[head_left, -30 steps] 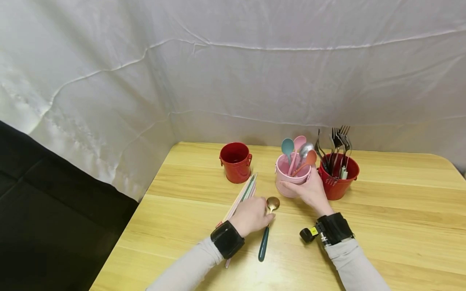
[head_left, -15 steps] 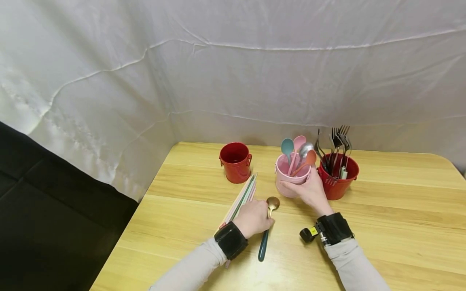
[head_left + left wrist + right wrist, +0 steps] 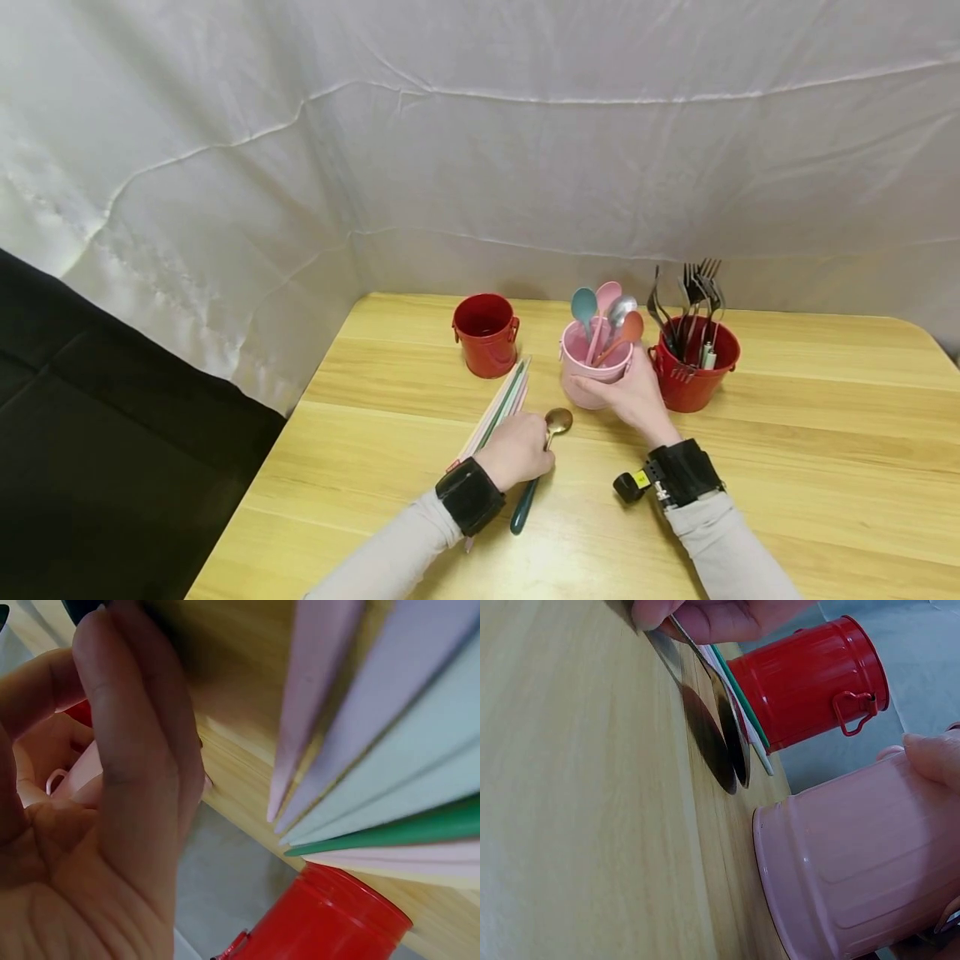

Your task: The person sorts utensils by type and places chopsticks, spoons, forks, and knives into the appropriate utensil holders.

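My left hand (image 3: 517, 450) pinches a spoon (image 3: 558, 420) with a gold bowl and dark green handle; its fingers cover the middle of it. In the right wrist view, the spoon's bowl (image 3: 731, 735) lies low above its reflection on the table. My right hand (image 3: 637, 398) grips a pink bucket (image 3: 587, 390), thumb at the front; the other fingers are mostly hidden behind. Several spoons (image 3: 632, 327) stand in that bucket, bowls up: blue-green, pink, silver and orange. Beside and under my left wrist lie several pastel and green chopsticks (image 3: 495, 421), fanned out in the left wrist view.
A red bucket (image 3: 489, 350) with nothing visible inside stands at the back left, by the chopstick tips. Another red bucket (image 3: 693, 390), holding several forks (image 3: 699, 292), is just right of my right hand. A pale cloth (image 3: 525, 183) hangs behind the wooden table (image 3: 825, 467).
My right hand has shifted the pink bucket slightly left, away from the fork bucket. The spoon in my left hand has moved a little left, its handle swinging left.
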Tool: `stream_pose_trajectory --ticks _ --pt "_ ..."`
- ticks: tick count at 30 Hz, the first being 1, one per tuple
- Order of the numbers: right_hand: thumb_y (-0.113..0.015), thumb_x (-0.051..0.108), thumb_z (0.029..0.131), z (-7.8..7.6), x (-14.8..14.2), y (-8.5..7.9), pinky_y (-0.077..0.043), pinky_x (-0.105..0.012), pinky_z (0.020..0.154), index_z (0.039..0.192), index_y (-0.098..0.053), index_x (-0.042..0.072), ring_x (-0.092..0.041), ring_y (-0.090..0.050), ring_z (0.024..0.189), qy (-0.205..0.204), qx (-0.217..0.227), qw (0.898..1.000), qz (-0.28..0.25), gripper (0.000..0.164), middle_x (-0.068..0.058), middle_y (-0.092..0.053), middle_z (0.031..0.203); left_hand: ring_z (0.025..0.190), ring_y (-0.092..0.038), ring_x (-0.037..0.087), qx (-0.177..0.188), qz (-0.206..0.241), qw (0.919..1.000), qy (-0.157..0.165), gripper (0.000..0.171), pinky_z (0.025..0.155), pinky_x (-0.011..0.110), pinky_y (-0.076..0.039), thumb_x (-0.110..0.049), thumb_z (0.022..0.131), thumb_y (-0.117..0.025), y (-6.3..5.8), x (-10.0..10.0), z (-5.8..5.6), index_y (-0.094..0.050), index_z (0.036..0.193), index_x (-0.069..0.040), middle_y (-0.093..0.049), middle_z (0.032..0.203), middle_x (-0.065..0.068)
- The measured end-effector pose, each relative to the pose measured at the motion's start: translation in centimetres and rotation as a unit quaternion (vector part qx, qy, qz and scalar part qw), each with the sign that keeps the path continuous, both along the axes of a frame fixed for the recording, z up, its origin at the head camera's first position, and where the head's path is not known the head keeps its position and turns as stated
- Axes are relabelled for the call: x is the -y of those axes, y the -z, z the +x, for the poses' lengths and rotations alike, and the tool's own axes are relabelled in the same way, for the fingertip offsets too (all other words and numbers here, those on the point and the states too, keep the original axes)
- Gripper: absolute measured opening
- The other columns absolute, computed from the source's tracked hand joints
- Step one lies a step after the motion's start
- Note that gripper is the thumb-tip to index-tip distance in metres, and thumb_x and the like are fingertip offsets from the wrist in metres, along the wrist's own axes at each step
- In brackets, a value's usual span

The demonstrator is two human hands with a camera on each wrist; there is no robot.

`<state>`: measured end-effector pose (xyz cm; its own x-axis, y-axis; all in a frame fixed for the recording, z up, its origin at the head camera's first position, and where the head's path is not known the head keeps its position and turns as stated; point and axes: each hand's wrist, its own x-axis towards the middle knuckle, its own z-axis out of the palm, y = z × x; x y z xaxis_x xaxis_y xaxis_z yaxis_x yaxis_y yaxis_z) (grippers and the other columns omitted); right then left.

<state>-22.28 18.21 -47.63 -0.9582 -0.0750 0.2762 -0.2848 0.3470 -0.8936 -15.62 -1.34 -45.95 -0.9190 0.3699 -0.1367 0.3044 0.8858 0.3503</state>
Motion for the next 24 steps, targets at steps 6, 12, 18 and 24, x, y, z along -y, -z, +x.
stream_pose_trajectory --ticks 6,12,18,24 --pt "-0.086 0.025 0.067 0.0 0.0 0.0 -0.035 -0.054 0.102 0.138 -0.032 0.006 -0.032 -0.046 0.119 0.000 0.000 1.000 -0.001 0.092 -0.017 -0.048 0.130 0.047 -0.041 0.011 0.008 -0.002 0.9999 -0.007 0.034 0.041 0.024 -0.031 -0.016 0.076 -0.066 -0.5 0.8 0.0 -0.046 0.050 -0.016 -0.036 0.048 -0.007" --pt "-0.085 0.027 0.068 0.0 0.0 0.2 -0.035 -0.055 0.102 0.138 -0.031 0.005 -0.033 -0.046 0.119 0.000 0.001 1.000 -0.002 0.091 -0.017 -0.048 0.130 0.049 -0.045 0.011 -0.011 -0.002 0.9999 0.002 0.027 0.043 0.024 -0.036 -0.015 0.077 -0.066 -0.8 1.6 -0.3 -0.053 0.053 -0.016 -0.046 0.051 -0.007" --pt "-0.085 0.026 0.068 0.0 0.1 0.1 -0.034 -0.055 0.102 0.138 -0.031 0.004 -0.034 -0.045 0.120 0.000 0.004 1.000 -0.003 0.092 -0.018 -0.048 0.130 0.049 -0.047 0.010 -0.007 0.011 0.9999 0.002 0.026 0.043 0.023 -0.037 -0.016 0.080 -0.066 -1.5 2.2 -0.6 -0.056 0.055 -0.016 -0.049 0.051 -0.007" --pt "-0.085 0.027 0.068 0.0 0.1 0.0 -0.034 -0.055 0.102 0.139 -0.031 0.004 -0.033 -0.045 0.120 -0.001 0.003 1.000 -0.003 0.092 -0.017 -0.048 0.130 0.047 -0.046 0.010 -0.013 0.015 0.9997 -0.012 0.027 0.041 0.023 -0.035 -0.016 0.081 -0.065 -2.5 2.7 -1.3 -0.056 0.056 -0.017 -0.048 0.051 -0.007"
